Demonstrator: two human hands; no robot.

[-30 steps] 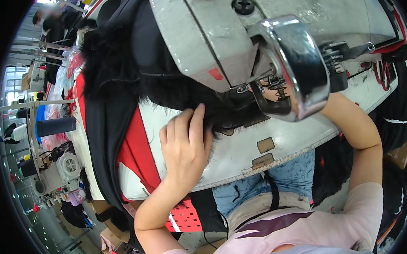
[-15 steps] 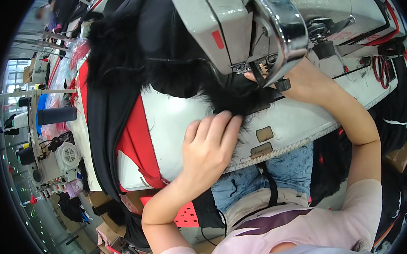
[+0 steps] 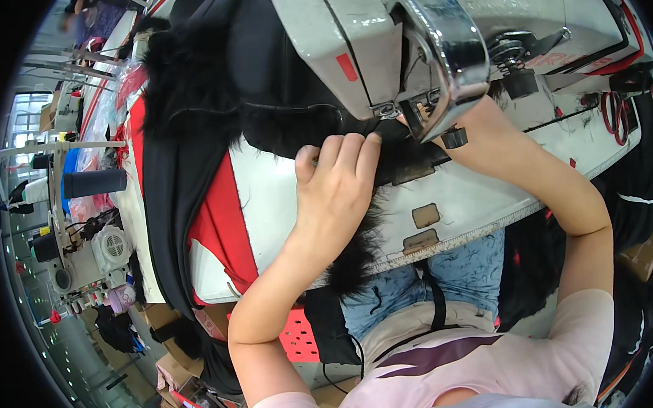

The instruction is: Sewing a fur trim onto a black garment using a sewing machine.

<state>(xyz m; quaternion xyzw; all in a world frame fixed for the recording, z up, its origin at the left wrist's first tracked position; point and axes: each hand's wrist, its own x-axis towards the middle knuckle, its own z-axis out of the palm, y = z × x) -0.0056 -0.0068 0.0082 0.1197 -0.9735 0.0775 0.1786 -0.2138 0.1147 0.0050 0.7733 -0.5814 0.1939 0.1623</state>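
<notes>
Black fabric with fur trim lies over the bed of a white sewing machine and runs under its head. My left hand is closed on the near edge of this fabric, fingers side by side and bent over it. From under that hand a strip of black fur hangs toward the table's front edge. My right hand is at the needle area, behind the chrome guard. The guard and machine head hide its fingers, so their grip does not show.
Red cloth and black cloth drape over the white table at the left. Red-handled scissors lie at the right. Another machine with a round-vented motor stands at far left. A measuring tape runs along the front edge.
My left hand has moved up and slightly closer to the fabric edge. The fur strip now hangs below it, over the table edge. My right hand stays near the needle.
</notes>
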